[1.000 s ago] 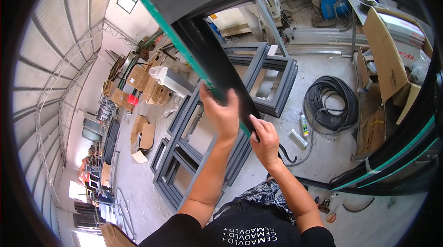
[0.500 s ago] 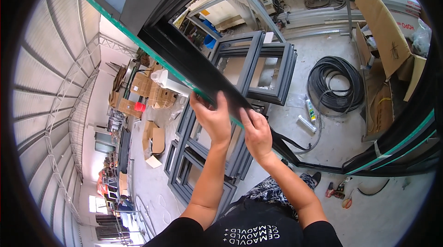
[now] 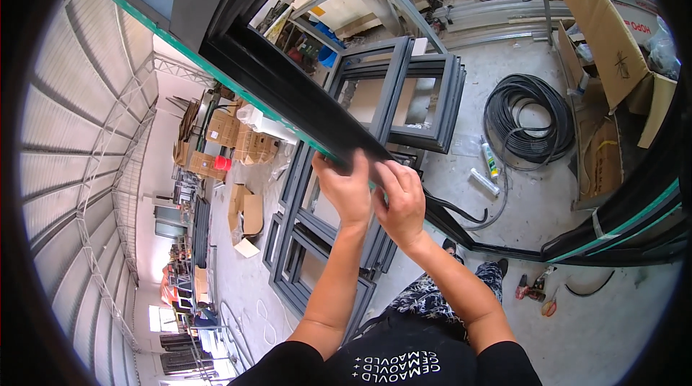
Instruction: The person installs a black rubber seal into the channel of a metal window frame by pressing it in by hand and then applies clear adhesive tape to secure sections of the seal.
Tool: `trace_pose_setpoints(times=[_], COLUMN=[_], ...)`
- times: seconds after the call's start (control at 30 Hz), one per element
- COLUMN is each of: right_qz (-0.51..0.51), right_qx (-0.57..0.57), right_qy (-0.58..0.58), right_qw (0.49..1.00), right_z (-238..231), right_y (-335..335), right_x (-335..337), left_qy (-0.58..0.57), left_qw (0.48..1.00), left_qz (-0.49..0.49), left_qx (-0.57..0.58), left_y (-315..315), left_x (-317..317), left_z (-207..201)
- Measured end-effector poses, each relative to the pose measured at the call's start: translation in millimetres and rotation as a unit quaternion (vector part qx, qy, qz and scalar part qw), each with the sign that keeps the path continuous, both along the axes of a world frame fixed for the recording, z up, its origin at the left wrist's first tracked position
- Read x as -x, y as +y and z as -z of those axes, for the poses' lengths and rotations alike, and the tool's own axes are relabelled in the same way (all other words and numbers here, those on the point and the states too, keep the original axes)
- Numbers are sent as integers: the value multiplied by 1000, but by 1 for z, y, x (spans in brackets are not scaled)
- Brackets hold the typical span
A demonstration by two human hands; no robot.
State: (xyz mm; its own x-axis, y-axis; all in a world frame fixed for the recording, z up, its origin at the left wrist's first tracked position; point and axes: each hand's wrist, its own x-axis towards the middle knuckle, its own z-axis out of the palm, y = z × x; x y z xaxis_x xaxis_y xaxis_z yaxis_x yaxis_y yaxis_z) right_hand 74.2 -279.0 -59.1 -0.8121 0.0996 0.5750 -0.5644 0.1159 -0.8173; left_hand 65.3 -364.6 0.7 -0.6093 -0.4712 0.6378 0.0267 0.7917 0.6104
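A large black frame [image 3: 310, 108] with a green strip [image 3: 216, 72] along its edge slants across in front of me. My left hand [image 3: 344, 190] is closed round the frame's green edge, thumb on the dark face and fingers partly hidden behind. Just beside it, my right hand [image 3: 402, 202] has bent fingers pressed together at the frame's face, the fingertips slightly blurred. A thin black rubber strip [image 3: 455, 207] comes out by the right hand and ends in a loose curl. Its part within the fingers is hidden.
Grey window frames [image 3: 389, 98] are stacked behind the beam. On the floor lie a coil of black strip [image 3: 530, 123], a sealant tube [image 3: 490, 159], a clear cartridge [image 3: 484, 183] and a red-black power tool [image 3: 532, 289]. A cardboard box [image 3: 598, 33] stands right.
My right hand's fingers have curled in more and my left hand has slid slightly down along the frame. The strip's loose end now curls free near the coil's line. The view has shifted slightly.
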Motion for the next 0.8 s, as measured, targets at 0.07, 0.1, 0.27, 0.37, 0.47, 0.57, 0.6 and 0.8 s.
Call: trace_pose_setpoints(times=[0.07, 0.1, 0.27, 0.37, 0.47, 0.57, 0.6, 0.8], right_qz=[4, 4, -8, 5, -8, -28, -28, 53], right_qx=[3, 6, 29, -1, 12, 15, 15, -31], right_qy=[2, 12, -33, 10, 38, 63, 53, 10], right_qw=[1000, 1000, 999, 1000, 999, 998, 998, 998], right_z=[-2, -3, -9, -18, -32, -48, -54, -79], right_y=[1, 2, 0, -5, -5, -8, -10, -32], right_x=[0, 0, 4, 12, 13, 15, 16, 21], left_qy=[-20, -9, 36, 30, 3, -42, -66, 0], left_qw=[999, 1000, 998, 999, 997, 976, 955, 923], left_qz=[-11, -13, 34, 20, 69, 155, 197, 242], left_qx=[-24, -14, 27, 30, -28, -149, -211, -299], left_y=[2, 3, 2, 1, -5, -16, -21, -44], left_x=[0, -1, 7, 8, 1, -7, -8, -4], left_z=[-2, -5, -24, -29, -35, -47, -52, -72])
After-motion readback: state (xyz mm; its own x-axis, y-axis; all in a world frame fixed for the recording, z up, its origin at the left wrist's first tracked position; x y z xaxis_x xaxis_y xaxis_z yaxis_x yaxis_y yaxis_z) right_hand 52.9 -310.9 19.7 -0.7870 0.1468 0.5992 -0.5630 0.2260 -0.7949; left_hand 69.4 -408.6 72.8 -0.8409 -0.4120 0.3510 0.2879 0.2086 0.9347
